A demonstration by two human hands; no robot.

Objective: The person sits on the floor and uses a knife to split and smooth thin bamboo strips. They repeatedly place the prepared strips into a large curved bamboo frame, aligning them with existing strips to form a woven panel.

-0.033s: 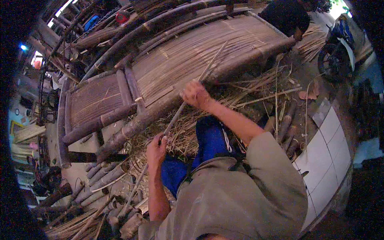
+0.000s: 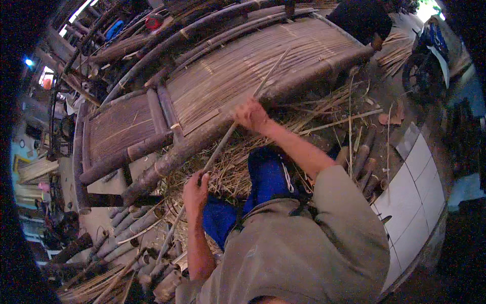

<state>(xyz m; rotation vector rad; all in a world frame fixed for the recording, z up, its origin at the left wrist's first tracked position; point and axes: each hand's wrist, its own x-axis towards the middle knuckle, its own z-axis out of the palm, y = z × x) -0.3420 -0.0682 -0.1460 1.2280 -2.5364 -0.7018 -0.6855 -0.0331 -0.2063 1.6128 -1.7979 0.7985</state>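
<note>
A long, thin bamboo strip slants from the lower left up across the front rail of a bamboo bench. My left hand is closed around its lower part, thumb uppermost. Higher up, beside the rail, my right hand grips the same strip with curled fingers. The strip's far end lies over the bench's slatted seat. Beyond my left hand its lower end runs down past my left forearm toward cut bamboo pieces.
Bamboo shavings litter the floor under the bench. Cut bamboo tubes are piled at lower left, more at right. White floor tiles lie right of me, a motorcycle at far right. A dark rounded shape is beyond the bench.
Both hands have shifted slightly, the left one a little to the left and the right one a little to the right. Both keep hold of the bamboo strip.
</note>
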